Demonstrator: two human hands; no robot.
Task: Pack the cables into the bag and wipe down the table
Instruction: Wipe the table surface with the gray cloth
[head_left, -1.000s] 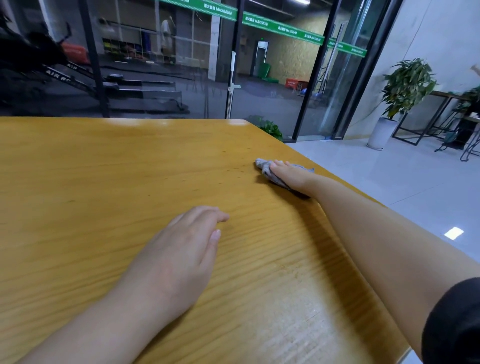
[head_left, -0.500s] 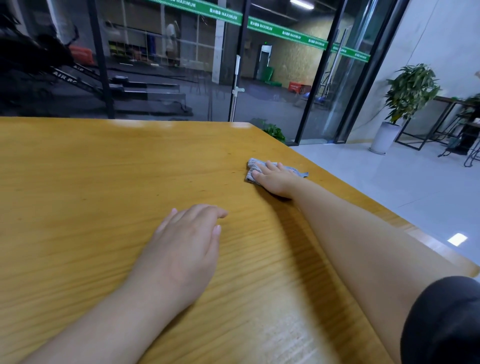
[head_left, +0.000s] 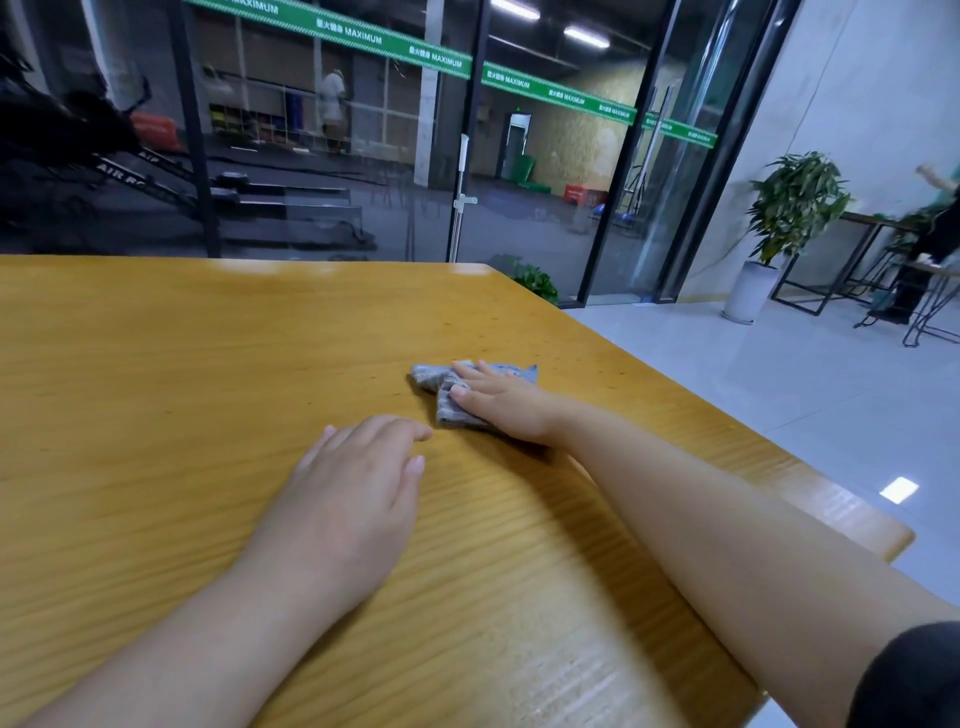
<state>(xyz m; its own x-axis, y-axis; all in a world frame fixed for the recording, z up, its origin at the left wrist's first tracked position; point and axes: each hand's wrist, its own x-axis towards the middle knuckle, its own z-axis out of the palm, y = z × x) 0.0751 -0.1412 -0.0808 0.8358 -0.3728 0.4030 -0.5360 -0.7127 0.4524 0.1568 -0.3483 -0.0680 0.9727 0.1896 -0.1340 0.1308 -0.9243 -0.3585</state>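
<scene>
Here, on the yellow wooden table (head_left: 156, 364), the right hand (head_left: 501, 402) lies flat on a crumpled grey cloth (head_left: 444, 395), fingers straight and pressing it down rather than gripping it, a little in from the table's right edge. The left hand (head_left: 348, 499) rests palm-down on the bare wood just beside the cloth, on its near left, fingers relaxed and holding nothing. A potted plant (head_left: 789, 218) stands on the floor well beyond the table's far right corner.

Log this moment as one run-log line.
phase: wiping | right hand: pressing grey cloth flat on wooden table | left hand: resting flat on table, holding nothing | cables, bag: not in view
</scene>
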